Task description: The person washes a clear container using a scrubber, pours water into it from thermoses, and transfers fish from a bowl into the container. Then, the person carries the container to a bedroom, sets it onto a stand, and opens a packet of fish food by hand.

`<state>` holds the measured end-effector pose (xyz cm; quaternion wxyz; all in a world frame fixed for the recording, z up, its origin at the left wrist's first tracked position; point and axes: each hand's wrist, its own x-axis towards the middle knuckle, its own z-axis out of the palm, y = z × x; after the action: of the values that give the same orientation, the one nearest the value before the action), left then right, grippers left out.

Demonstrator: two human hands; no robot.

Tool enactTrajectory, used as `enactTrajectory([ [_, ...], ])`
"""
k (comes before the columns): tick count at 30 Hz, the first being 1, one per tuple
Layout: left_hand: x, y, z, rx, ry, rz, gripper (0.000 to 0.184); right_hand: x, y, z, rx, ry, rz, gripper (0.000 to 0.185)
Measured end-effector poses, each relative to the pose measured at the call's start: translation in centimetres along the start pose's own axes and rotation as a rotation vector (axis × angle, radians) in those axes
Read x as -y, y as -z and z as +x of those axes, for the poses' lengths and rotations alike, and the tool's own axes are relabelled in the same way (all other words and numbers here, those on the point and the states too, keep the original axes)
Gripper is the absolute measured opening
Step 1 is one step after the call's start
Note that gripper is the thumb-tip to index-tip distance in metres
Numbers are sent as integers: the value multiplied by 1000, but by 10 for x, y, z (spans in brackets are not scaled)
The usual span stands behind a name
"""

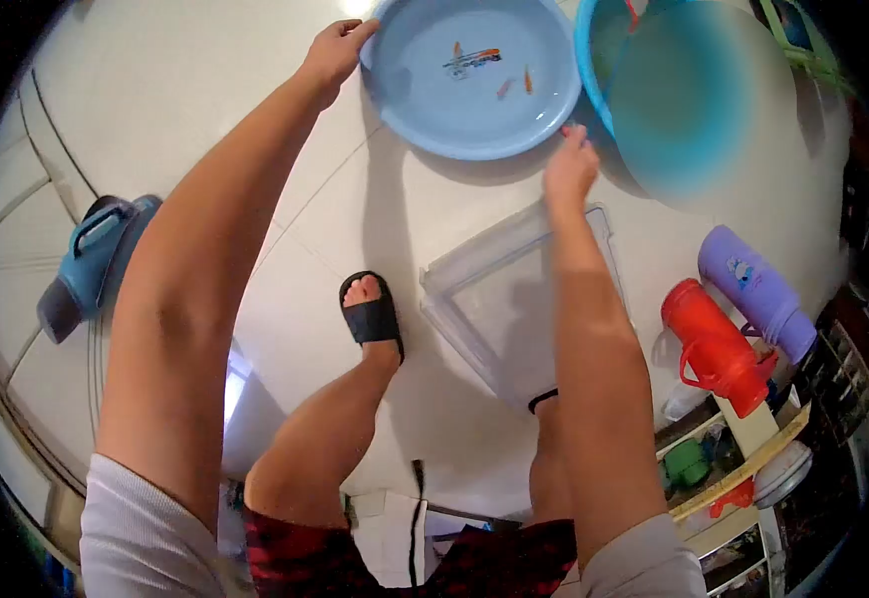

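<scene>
A light-blue plastic basin (410, 105) is at the top middle of the head view, with several small orange and dark fish shapes (474, 63) in it; I cannot tell if they are live or printed. At its left rim, my left hand (335, 58) is closed, fingers over the edge. My right hand (572, 171), slightly blurred, pinches the lower right rim. Close to the right hand stands a brighter blue tub (585, 62), much of it lost in a blurry patch. Below that hand, a clear plastic bin or lid (514, 319) lies on the floor, partly behind my right forearm.
White floor tiles (305, 229) spread underneath. On the right stand a red thermos flask (709, 334) and a purple one (748, 284), beside a cluttered shelf (743, 478). A blue-grey jug (96, 264) is at the left. My sandalled foot (370, 309) is between.
</scene>
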<state>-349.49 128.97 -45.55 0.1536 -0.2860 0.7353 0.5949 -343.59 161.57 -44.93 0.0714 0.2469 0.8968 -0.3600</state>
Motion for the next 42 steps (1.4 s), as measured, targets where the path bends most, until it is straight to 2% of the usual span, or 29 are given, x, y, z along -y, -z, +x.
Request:
enactTrajectory([
  [2,-2,-22,2,24,-1,-255,55,-3,-14,2,-42,71,-29,45],
  [5,19,-32,22,-171,-53,-211,44,2,-25,-1,-28,74,85,42],
  [8,19,-36,22,-194,-60,-186,45,-6,-36,3,-57,89,60,43],
  [11,21,-33,16,-346,-86,-126,42,-7,-37,3,-27,114,12,46],
  [16,-3,-17,-15,-405,-97,-75,42,2,-22,-10,-86,136,38,47],
  [22,-32,-1,-91,-435,-88,-169,39,22,27,-46,-24,167,111,44],
  [25,-48,0,-140,-446,-82,-195,37,34,67,-75,68,57,159,43],
  [29,-58,-15,-203,-503,-98,-246,31,35,124,-115,76,56,203,39],
  [31,-54,-26,-229,-510,-64,-219,30,18,147,-130,87,55,219,37],
  [37,-17,-77,-324,-491,51,-244,31,-40,227,-185,110,-22,9,36],
  [42,11,-140,-393,-471,116,-149,31,-98,282,-221,109,-167,14,33],
])
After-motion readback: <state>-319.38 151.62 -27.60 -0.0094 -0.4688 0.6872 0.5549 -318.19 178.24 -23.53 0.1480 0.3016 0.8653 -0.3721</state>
